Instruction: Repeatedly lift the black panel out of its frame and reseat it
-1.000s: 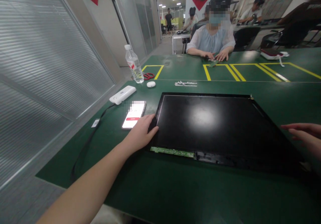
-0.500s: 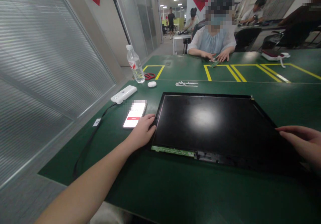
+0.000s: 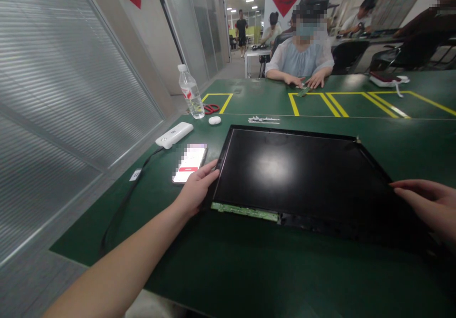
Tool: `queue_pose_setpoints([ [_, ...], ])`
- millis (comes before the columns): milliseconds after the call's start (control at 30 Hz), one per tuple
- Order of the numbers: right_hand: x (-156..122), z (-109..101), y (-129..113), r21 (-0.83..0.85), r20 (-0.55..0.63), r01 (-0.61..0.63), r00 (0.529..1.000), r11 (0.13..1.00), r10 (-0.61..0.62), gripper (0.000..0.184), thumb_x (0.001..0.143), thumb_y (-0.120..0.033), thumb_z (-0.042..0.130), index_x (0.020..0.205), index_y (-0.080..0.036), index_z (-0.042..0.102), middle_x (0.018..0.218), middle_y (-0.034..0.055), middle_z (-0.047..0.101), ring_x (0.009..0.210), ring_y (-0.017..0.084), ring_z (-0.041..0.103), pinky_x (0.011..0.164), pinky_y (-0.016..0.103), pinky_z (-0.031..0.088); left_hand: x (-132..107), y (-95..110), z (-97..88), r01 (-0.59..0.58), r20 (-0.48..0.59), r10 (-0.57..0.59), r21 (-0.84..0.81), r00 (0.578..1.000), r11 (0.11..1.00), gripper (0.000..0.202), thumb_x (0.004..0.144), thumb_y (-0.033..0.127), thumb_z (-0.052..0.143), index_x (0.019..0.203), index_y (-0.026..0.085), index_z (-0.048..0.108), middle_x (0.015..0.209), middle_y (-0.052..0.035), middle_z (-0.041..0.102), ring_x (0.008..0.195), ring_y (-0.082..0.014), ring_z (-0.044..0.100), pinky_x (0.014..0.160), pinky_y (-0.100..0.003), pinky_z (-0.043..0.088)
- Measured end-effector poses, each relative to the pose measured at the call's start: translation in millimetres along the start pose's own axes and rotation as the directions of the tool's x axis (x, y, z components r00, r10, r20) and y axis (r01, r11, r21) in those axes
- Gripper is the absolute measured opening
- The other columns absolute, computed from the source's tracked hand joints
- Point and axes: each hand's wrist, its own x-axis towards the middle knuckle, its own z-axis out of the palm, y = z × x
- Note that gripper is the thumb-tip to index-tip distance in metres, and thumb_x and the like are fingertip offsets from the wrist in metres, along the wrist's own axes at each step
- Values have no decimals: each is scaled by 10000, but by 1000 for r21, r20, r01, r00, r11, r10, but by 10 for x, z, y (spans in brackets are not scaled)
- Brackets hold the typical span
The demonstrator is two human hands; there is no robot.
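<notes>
Screen panel sits between the left hand and right hand, each gripping a side edge.

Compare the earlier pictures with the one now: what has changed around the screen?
The right hand has moved left and taken hold of the screen by its right edge. The left hand now grips the left edge, and that side has risen slightly. The phone and bottle stayed put.
</notes>
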Motion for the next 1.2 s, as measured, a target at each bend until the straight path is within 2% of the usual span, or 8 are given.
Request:
queue_pose_setpoints([
  [133,-61,-19,-65,-3,7,-4,1000,1000,4,489,546,-635,532,842,-302,733,812,97,722,764,356,642,674,481,476,-40,55,68,80,-70,-88,-111,994,991,489,955,114,611,1428,220,670,753,-17,813,633,-182,769,556,-246,596],
  [367,-53,-21,-45,9,-38,62,997,998,-62,401,558,-581,544,778,-297,724,781,79,726,720,323,633,670,451,471,14,34,82,138,-40,-151,-241,988,961,542,962,97,616,1491,203,570,834,-43,824,675,-193,796,599,-255,637],
  [500,27,35,18,24,-46,40,998,999,-39,403,512,-584,564,760,-319,739,759,63,726,718,326,635,666,454,469,38,-15,48,122,53,-113,-225,992,967,800,814,52,781,1541,179,472,913,-71,826,620,-223,788,535,-287,638],
  [667,66,63,61,18,-59,55,997,998,-54,421,509,-585,563,781,-323,748,780,53,724,775,326,635,729,457,465,22,-14,27,72,7,-72,-149,997,986,1075,693,-16,851,1610,229,348,1003,-70,827,573,-221,773,464,-283,611],
  [767,73,70,87,34,-57,33,998,999,-31,425,520,-580,571,801,-320,758,757,48,715,770,321,633,744,456,465,13,3,11,51,30,-48,-122,998,991,944,691,19,870,1530,216,486,1038,-82,830,655,-236,795,501,-285,625],
  [933,92,100,133,61,-73,42,997,997,-37,392,543,-567,597,801,-322,762,750,38,713,760,307,630,728,443,461,10,1,-31,22,80,-14,-94,997,995,530,654,79,905,1160,179,783,984,-69,847,748,-225,804,570,-249,624],
  [1067,116,119,160,61,-70,49,997,997,-45,381,570,-554,598,812,-316,770,769,37,725,768,303,641,724,439,459,-5,27,-46,-7,125,19,-101,992,995,445,623,72,896,1045,201,844,915,-39,854,742,-210,800,598,-227,613],
  [1200,133,123,173,69,-85,63,995,996,-57,353,581,-533,603,804,-314,768,788,35,735,778,302,648,726,439,462,-36,90,-18,29,105,-21,-73,994,997,365,686,55,796,1013,200,866,842,-37,850,708,-207,796,614,-239,614],
])
